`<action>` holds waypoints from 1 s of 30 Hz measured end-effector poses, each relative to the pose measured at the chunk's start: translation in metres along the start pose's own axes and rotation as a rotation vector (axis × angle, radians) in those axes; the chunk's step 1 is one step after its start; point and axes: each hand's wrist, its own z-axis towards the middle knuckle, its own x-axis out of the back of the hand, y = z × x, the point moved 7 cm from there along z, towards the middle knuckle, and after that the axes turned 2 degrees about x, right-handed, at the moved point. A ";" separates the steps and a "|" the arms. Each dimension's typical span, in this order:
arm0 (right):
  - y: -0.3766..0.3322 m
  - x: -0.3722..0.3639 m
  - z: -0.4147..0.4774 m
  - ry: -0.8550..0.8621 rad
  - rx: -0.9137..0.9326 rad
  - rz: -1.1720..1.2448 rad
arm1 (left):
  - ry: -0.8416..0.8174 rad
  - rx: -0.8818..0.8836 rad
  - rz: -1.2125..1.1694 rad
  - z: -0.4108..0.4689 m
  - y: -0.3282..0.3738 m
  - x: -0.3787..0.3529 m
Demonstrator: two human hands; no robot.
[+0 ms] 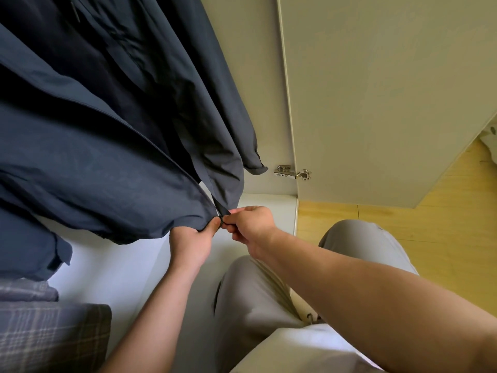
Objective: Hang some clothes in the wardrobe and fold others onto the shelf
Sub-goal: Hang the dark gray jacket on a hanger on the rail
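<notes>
Navy jacket hangs upright, hem lowest; left fingers grip hem, right fingers pinch zipper.

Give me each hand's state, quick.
Left hand: closed, gripping the jacket hem.
Right hand: closed, pinching the zipper at the hem.

Jacket inside wardrobe, hinged door to its right, folded clothes below left
</notes>
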 end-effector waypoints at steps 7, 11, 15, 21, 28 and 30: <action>0.007 0.007 -0.001 -0.044 0.006 -0.052 | -0.193 -0.058 0.020 -0.004 -0.004 -0.011; -0.003 0.005 -0.003 -0.122 0.066 -0.274 | -0.267 -0.044 -0.038 -0.001 0.004 -0.007; -0.020 0.006 -0.005 -0.116 0.201 -0.508 | -0.342 0.033 -0.223 -0.001 0.010 -0.003; -0.040 -0.005 -0.009 -0.088 0.532 -0.768 | -0.375 0.110 -0.298 -0.002 0.009 0.001; -0.052 -0.035 -0.032 -0.378 0.887 -1.286 | -0.361 0.093 -0.202 0.001 0.012 0.014; -0.058 -0.042 -0.031 -0.345 0.983 -1.415 | -0.330 0.052 -0.129 0.002 0.013 0.019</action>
